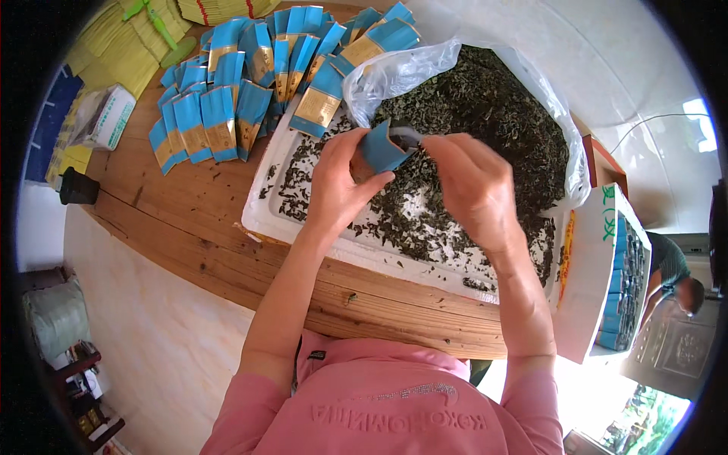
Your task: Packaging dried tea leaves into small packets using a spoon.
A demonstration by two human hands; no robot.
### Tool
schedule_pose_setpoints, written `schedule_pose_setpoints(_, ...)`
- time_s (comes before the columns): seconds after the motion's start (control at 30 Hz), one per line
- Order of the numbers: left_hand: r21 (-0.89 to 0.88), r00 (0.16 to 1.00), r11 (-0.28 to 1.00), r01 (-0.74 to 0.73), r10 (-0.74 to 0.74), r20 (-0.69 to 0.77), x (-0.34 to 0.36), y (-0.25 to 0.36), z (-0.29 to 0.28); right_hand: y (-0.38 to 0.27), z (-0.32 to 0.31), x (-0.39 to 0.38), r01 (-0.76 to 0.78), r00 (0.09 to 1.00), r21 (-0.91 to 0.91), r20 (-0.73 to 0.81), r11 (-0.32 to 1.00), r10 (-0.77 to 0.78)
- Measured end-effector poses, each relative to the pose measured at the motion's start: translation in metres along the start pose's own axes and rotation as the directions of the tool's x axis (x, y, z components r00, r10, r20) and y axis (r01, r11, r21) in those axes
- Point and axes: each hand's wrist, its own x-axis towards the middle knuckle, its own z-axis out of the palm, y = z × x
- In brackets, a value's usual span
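Observation:
My left hand holds a blue and gold paper packet tilted, with its mouth turned toward my right hand. My right hand is closed, its fingertips at a small grey, spoon-like scoop in the packet's mouth. How the fingers grip the scoop is partly hidden. Both hands are above a white tray strewn with dark dried tea leaves. Behind them, a clear plastic bag lies wide open around a large heap of tea leaves.
Many blue and gold packets lie piled left of the tray on the wooden table. A white box of blue packets stands at the right. A black cup and tissue box sit far left. Another person is at far right.

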Motion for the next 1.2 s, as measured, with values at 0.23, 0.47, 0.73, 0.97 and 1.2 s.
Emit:
schedule_pose_setpoints(0.23,-0.018,0.995,0.995,-0.099,0.099,-0.017,-0.001,-0.001,0.001,-0.012,-0.003,-0.005,0.138,0.984,-0.099,0.126,0.985,-0.125)
schedule_pose_setpoints(0.47,0.023,0.998,0.998,-0.061,0.061,0.011,-0.001,0.002,-0.002,0.004,-0.018,-0.009,-0.216,0.953,0.114,-0.192,0.97,0.234)
schedule_pose_setpoints(0.73,-0.029,0.998,0.998,0.049,-0.05,-0.032,0.0,0.003,-0.002,0.074,-0.004,-0.048,-0.546,0.832,-0.094,-0.178,0.833,0.525)
schedule_pose_setpoints(0.97,-0.041,0.997,0.997,0.062,-0.063,-0.033,0.001,0.003,-0.001,0.08,0.04,-0.025,-0.794,0.551,0.448,0.247,0.41,0.797)
schedule_pose_setpoints(1.2,-0.067,0.998,0.996,0.059,-0.061,-0.028,0.001,0.006,-0.002,0.086,0.02,-0.029,-0.77,0.508,0.562,0.252,0.303,0.823)
